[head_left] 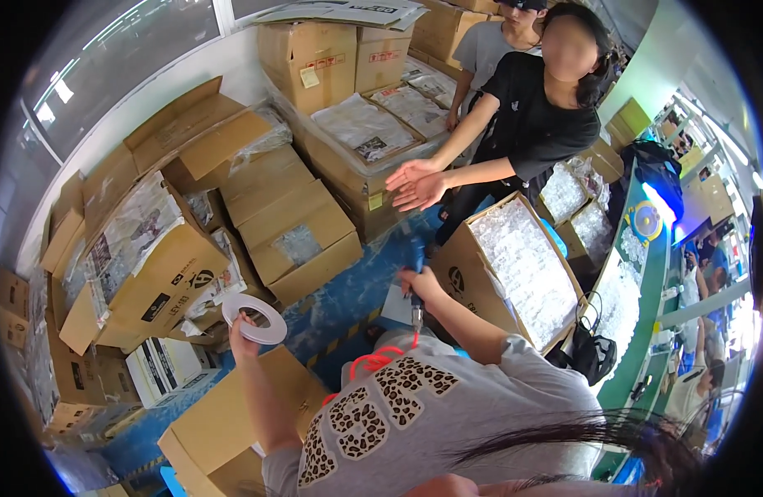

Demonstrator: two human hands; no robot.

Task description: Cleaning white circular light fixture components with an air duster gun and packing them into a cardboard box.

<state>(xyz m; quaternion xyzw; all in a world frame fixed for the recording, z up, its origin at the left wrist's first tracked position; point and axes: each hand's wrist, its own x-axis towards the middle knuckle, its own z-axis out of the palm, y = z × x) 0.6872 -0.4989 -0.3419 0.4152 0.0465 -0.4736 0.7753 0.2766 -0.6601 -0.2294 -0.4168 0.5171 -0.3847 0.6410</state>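
Tape roll (pixel 255 318), white, flat ring: pinched at its lower edge by the left hand (pixel 242 333), raised over stacked cardboard boxes (pixel 299 236). Blue tool (pixel 416 273) with red coiled hose (pixel 373 361): gripped in the closed right hand (pixel 416 286). Co-worker's two open hands (pixel 415 184): stretched out palms up, just beyond. Open box of clear bags (pixel 518 269): right.

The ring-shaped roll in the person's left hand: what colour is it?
White, a flat ring-shaped roll with an open centre, pinched in the left hand; seen in the head view.

Grey short-sleeved T-shirt (pixel 448 398) with leopard-print letters, dark long hair (pixel 597 435), bare forearms.
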